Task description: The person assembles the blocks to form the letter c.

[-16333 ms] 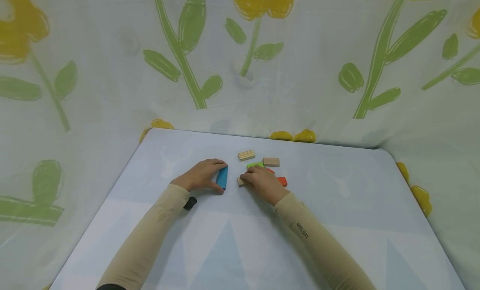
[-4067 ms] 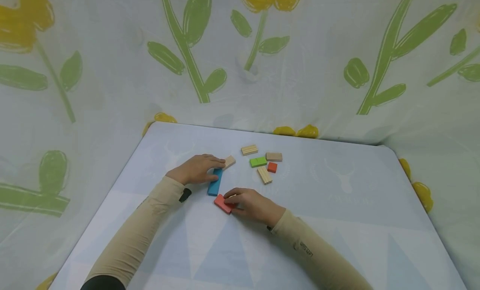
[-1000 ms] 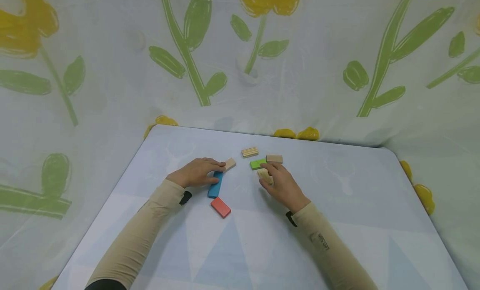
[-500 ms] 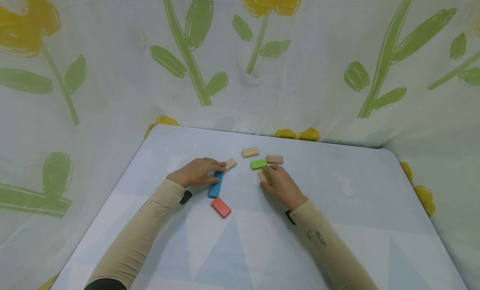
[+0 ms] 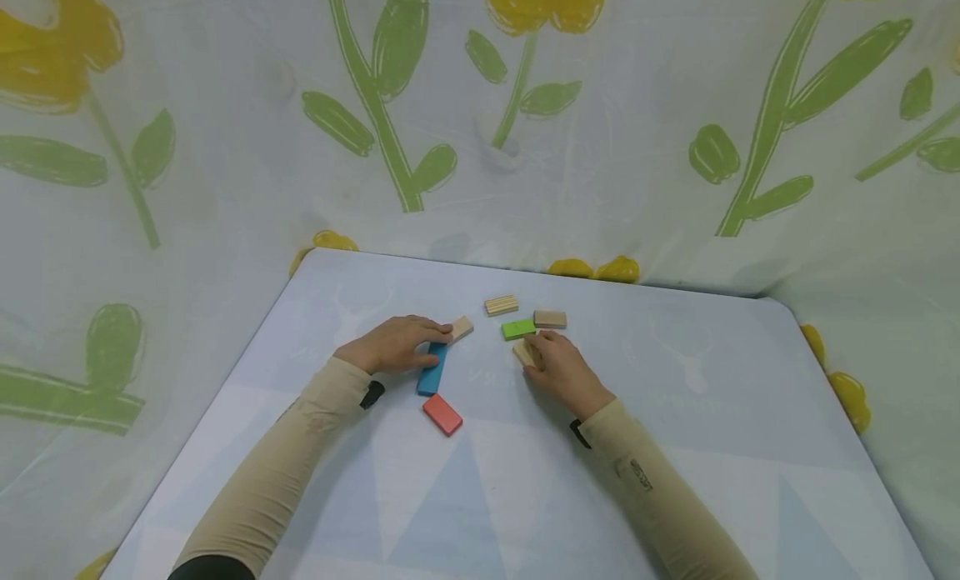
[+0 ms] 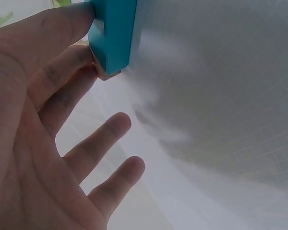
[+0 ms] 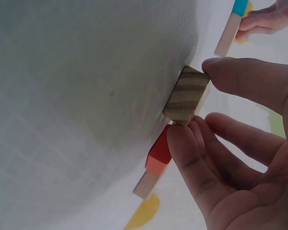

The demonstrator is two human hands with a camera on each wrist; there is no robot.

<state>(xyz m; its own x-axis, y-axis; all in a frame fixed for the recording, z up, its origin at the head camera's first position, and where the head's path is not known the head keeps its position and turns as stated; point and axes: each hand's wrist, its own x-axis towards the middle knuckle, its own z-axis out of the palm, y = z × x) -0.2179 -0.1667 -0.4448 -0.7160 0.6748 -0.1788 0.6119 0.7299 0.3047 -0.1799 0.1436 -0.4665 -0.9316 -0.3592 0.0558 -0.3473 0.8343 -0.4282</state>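
Observation:
My left hand rests on two blocks that meet end to end. Its thumb touches the blue block, and the index and middle fingertips touch a plain wooden block at the far end; the other two fingers extend free in the left wrist view. My right hand pinches a striped wooden block between thumb and fingers, low over the table. A red block lies slanted at the blue block's near end. A smaller red block beyond the right fingers is hidden in the head view.
Just beyond the right hand lies a green block. Farther back are a grooved wooden block and a plain wooden one. The white table ends at a flower-printed curtain.
My right hand set the red block down at the blue one's near end, then reached back to the striped wooden block and has shifted it slightly left. My left hand has stayed in place.

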